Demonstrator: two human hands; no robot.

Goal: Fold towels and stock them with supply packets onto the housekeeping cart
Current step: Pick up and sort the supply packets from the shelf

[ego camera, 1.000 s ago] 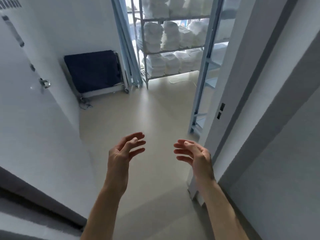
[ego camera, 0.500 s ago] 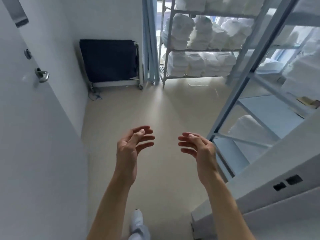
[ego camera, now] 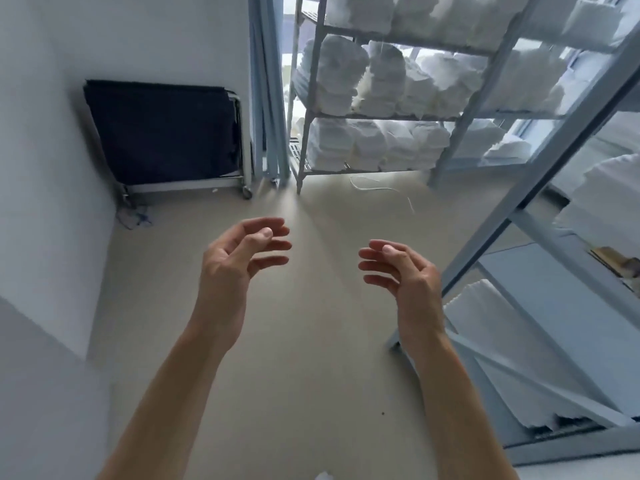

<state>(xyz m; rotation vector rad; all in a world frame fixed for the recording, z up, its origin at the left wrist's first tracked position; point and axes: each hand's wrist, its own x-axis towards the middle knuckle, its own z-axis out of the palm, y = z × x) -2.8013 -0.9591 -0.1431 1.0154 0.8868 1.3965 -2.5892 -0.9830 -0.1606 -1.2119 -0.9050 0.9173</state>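
Note:
Stacks of folded white towels [ego camera: 374, 142] fill a grey metal shelf rack [ego camera: 304, 116] at the far end of the room. More white linen [ego camera: 512, 351] lies on the low shelf of a second rack [ego camera: 530, 188] along the right. My left hand [ego camera: 239, 261] and my right hand [ego camera: 405, 271] are held out in front of me over the beige floor, palms facing each other, fingers loosely curled and apart. Both hold nothing. No housekeeping cart or supply packets are in view.
A dark folded frame on castors [ego camera: 162, 136] leans against the far left wall. Pale blue poles [ego camera: 268, 98] stand beside it. A loose white string [ego camera: 381, 190] lies on the floor before the far rack. A white wall [ego camera: 45, 168] runs along the left.
I have walked through the doorway into the room; the door and door frame have dropped out of view and the racks are closer. My hands keep the same open pose.

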